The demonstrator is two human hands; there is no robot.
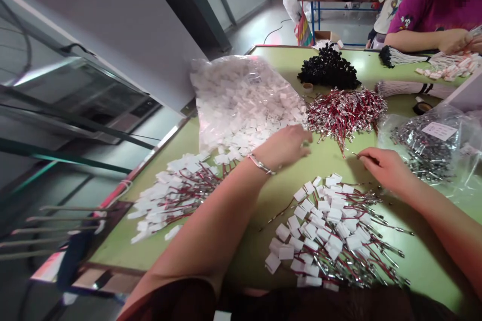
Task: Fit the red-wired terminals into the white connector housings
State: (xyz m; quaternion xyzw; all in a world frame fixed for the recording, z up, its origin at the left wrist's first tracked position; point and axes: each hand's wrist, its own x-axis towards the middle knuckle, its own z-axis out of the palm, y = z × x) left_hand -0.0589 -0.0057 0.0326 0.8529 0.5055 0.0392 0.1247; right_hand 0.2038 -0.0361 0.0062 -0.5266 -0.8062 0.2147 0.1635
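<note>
My left hand (289, 146) is over the table between the bag of white connectors and the red wire pile, slightly blurred. Its fingers are bent but apart, and nothing shows between them. My right hand (387, 166) pinches a short wire (352, 153) between thumb and forefinger. The wire's far end points at the near tip of a heap of red wires with metal terminals (344, 113). Below my hands lies a spread of red wires fitted with white connectors (324, 228). Beside my left forearm is another such bunch (176, 193).
A clear plastic bag of white connectors (244, 95) lies open at the left. Black parts (329, 69) are heaped at the back. A bag of metal-ended pieces (425, 145) is at the right. Across the table, a person in a purple shirt (422, 10) handles white wires.
</note>
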